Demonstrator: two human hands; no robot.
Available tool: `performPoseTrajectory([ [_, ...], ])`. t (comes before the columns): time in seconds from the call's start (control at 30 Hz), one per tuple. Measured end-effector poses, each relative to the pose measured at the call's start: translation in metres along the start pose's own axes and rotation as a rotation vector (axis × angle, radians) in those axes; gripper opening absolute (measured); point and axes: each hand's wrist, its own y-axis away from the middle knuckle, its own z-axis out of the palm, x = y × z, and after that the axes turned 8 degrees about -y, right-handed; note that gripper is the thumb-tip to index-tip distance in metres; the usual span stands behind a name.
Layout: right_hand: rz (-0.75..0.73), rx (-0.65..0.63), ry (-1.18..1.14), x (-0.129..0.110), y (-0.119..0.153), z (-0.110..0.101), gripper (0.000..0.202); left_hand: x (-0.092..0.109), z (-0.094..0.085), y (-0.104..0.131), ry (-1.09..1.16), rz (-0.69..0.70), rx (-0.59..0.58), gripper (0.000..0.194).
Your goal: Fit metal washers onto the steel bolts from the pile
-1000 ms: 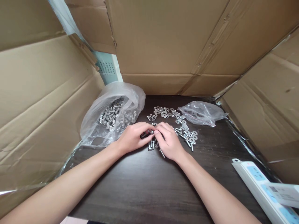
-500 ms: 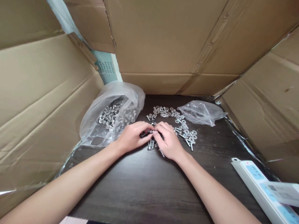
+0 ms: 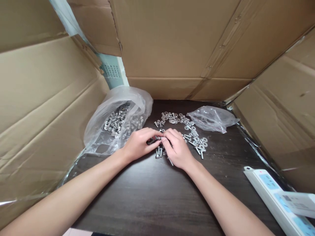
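Observation:
My left hand (image 3: 141,143) and my right hand (image 3: 176,148) meet at the fingertips over the dark table. Between them is a small metal bolt (image 3: 158,138), pinched by the thumb and fingers of my left hand. My right fingertips are closed at its right end; what they grip there is mostly hidden. Several loose bolts (image 3: 158,152) lie just below the fingers, partly covered by my right hand. Behind and to the right, washers (image 3: 202,143), nuts and more bolts (image 3: 199,150) are scattered in a curved band.
An open plastic bag (image 3: 98,123) full of metal fasteners stands at the left. A crumpled clear bag (image 3: 213,118) lies at the back right. A white power strip (image 3: 273,196) is at the right front. Cardboard walls (image 3: 182,42) surround the dark table (image 3: 147,196) on three sides.
My right thumb and fingertips have shifted very slightly at the small piece between my hands. Everything else looks the same.

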Motion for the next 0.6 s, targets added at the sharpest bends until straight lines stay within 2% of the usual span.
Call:
performPoseTrajectory([
  [0.6,-0.027,-0.031,0.081,-0.0015,0.0010,-0.0001,0.026,-0.0005,-0.0013,-0.0001,0.025,-0.006,0.004,0.013],
])
